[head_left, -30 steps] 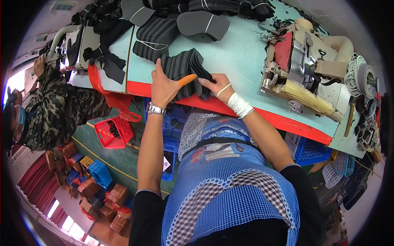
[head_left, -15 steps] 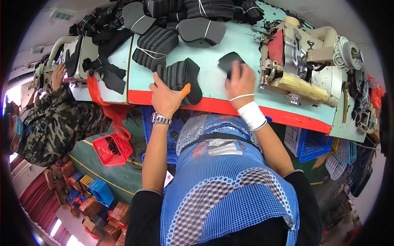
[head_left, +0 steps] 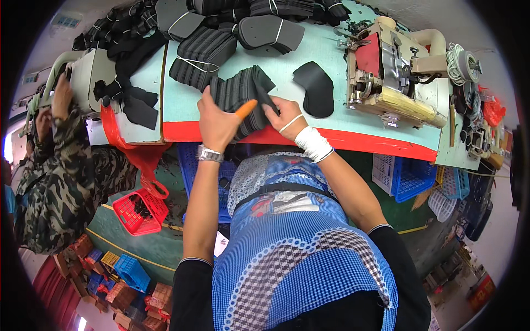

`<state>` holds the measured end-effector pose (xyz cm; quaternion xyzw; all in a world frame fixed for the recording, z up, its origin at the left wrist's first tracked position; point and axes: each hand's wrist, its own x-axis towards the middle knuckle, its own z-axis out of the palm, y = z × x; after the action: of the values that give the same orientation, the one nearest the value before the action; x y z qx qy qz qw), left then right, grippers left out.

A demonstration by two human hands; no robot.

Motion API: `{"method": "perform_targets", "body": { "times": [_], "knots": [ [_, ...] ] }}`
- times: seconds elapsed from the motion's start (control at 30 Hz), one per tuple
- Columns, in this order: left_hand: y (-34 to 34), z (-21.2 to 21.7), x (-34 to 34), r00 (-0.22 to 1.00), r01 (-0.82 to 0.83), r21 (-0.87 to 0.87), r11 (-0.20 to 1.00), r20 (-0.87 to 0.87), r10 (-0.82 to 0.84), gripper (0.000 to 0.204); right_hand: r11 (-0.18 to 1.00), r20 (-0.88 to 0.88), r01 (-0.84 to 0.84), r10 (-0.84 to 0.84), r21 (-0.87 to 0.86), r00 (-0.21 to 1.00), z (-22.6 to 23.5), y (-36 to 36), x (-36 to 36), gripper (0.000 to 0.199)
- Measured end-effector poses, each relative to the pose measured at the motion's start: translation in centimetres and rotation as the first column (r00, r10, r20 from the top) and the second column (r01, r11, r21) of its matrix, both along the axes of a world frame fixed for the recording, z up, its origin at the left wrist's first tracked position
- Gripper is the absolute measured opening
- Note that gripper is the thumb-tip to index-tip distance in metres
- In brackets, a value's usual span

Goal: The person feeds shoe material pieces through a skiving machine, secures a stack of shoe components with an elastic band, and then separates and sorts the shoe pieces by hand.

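both hands (head_left: pixel 218 118) (head_left: pixel 282 115) clasp grey stack (head_left: pixel 242 96) between them

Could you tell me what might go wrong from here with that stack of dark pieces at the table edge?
1. The stack of dark pieces sits partly over the red table edge, held only by the left hand and right hand; loosened, pieces could slide off toward the blue crate below.
2. The single dark piece lies close to the sewing machine; a careless sweep might push it against the machine.
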<state>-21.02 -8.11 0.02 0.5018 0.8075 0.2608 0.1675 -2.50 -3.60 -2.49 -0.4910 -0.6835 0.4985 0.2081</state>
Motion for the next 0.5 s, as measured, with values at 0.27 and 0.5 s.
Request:
{"method": "perform_targets", "body": {
  "times": [0.27,0.5],
  "knots": [
    [-1.0,2.2,1.9,1.000,-0.025,-0.134,0.991,-0.004,0.025,0.106,0.787,0.121,0.073,-0.184,0.613,0.975,0.9,-1.0,2.0,0.042],
    [-4.9,0.0,-2.4,0.999,-0.007,0.100,0.995,-0.038,0.011,0.112,0.929,-0.066,-0.164,0.196,0.332,0.978,-1.3,-2.7,-2.9,0.048]
  ]
}}
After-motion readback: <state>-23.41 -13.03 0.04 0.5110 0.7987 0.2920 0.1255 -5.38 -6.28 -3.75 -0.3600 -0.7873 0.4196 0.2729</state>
